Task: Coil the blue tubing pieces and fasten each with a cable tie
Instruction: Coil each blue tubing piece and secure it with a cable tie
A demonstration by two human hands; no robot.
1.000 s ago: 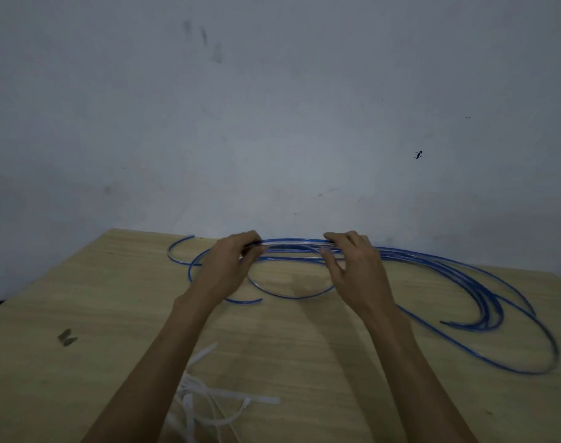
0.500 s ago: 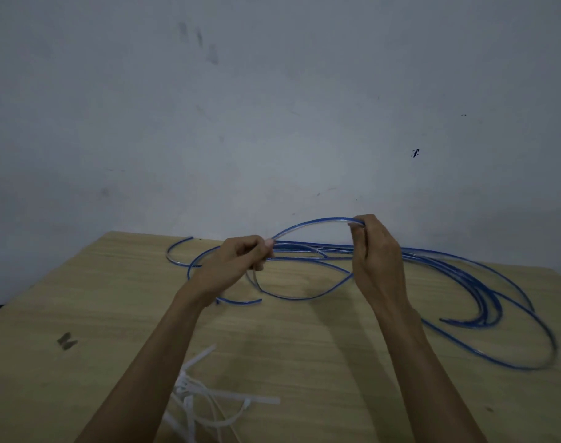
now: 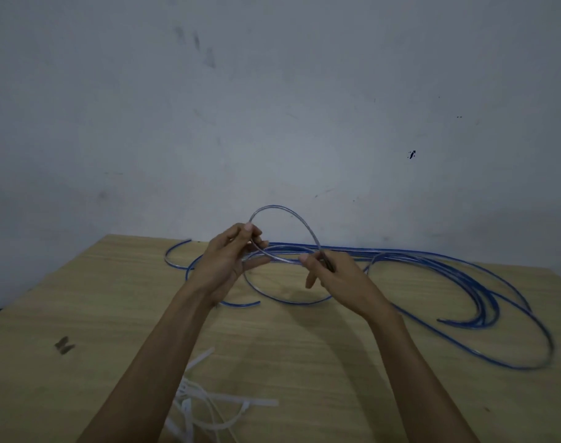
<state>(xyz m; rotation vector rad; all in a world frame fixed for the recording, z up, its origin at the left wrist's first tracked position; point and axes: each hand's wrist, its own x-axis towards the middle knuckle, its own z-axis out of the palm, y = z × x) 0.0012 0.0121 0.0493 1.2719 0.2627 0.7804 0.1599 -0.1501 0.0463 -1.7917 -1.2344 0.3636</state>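
Note:
A piece of blue tubing (image 3: 284,208) is bent into a raised loop above the far middle of the table. My left hand (image 3: 225,260) pinches one side of the loop between thumb and fingers. My right hand (image 3: 333,276) grips the other side where the tube crosses itself. Several more blue tubing pieces (image 3: 464,282) lie in long curves across the far and right part of the wooden table (image 3: 81,298). White cable ties (image 3: 221,404) lie in a loose heap near the front edge, between my forearms.
A grey wall (image 3: 272,107) stands right behind the table's far edge. A small dark mark (image 3: 63,344) sits on the table's left side. The table's left edge runs diagonally from the far corner toward me.
Both hands have lifted a tubing piece off the table and bent it from a flat stretch into a raised loop, with my right hand coming down toward the left.

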